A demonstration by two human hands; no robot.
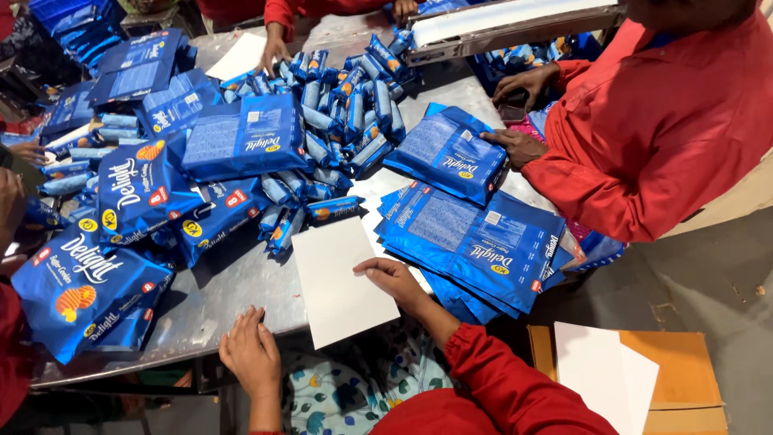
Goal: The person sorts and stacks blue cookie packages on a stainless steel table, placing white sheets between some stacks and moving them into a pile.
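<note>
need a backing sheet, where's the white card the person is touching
In the head view the white card lies at the metal table's near edge, under the right hand, just left of the stack of flat blue bags.

One white card [338, 282], one cardboard box [676, 379], and too many blue packets [338, 105] to count.

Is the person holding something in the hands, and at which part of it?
The right hand presses the white card at its right edge; a true grip cannot be told. The left hand holds nothing and rests at the table edge.
</note>
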